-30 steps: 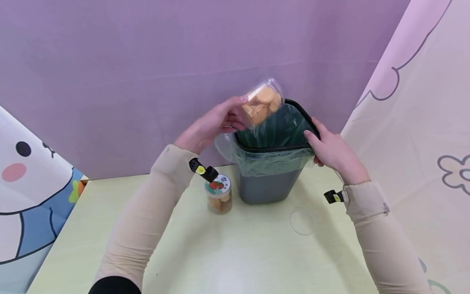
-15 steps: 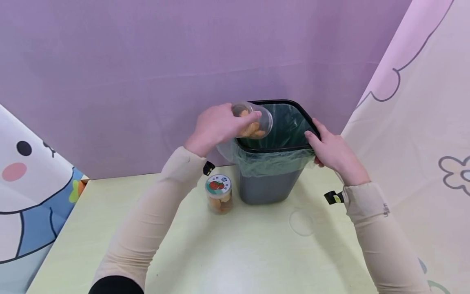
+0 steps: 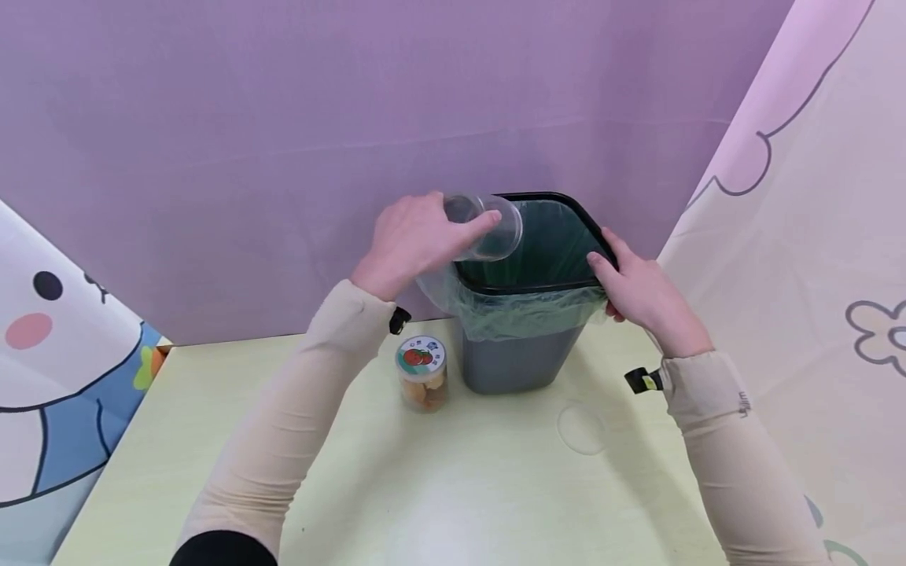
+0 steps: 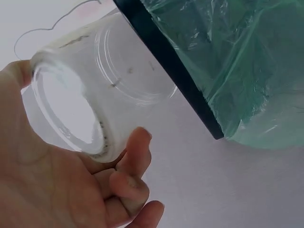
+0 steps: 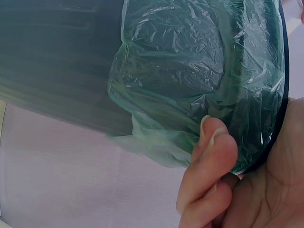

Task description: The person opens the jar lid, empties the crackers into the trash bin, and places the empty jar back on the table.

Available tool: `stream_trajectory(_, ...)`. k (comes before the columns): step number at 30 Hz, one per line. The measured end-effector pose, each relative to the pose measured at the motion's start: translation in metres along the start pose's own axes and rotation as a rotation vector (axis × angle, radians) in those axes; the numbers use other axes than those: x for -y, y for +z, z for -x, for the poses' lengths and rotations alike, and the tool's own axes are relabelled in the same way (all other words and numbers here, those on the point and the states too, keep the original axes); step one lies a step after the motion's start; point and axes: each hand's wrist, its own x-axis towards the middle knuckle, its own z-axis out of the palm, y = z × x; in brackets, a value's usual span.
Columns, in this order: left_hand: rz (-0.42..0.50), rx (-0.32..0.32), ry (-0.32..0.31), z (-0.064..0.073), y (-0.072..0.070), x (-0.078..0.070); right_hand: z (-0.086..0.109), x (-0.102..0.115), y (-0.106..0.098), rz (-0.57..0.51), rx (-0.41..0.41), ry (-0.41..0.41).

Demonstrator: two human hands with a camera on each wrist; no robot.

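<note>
Over the left side of the bin's mouth, my left hand (image 3: 418, 240) grips a clear plastic jar (image 3: 501, 232) tipped on its side, its mouth toward the bin. Only small crumbs cling inside the jar (image 4: 109, 71) in the left wrist view. A grey trash bin (image 3: 513, 365) with a black rim and a green plastic liner (image 3: 531, 314) stands on the table, slightly tilted to the right. My right hand (image 3: 640, 295) holds the bin's right rim, thumb over the top edge. Its curled fingers (image 5: 209, 161) lie against the liner outside in the right wrist view.
A second jar (image 3: 422, 377), with a tomato-printed lid and tan pieces inside, stands left of the bin. A thin clear ring or disc (image 3: 582, 428) lies on the pale table (image 3: 453, 487) in front. A purple curtain (image 3: 318, 157) hangs close behind.
My left hand has turned over and tipped the jar toward the bin. The tan pieces that filled it are gone from it. The right hand has stayed on the rim.
</note>
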Motion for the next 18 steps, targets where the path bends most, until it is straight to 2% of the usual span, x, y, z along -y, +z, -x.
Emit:
stream_trajectory(10,0.114,0.038,0.027,0.011,0.0,0.016,0.0,0.0,0.0,0.003,0.005,0.011)
stream_trajectory(18,0.285,-0.005,0.114,0.031,0.003,0.034,0.001,-0.001,-0.001,0.0,0.003,0.011)
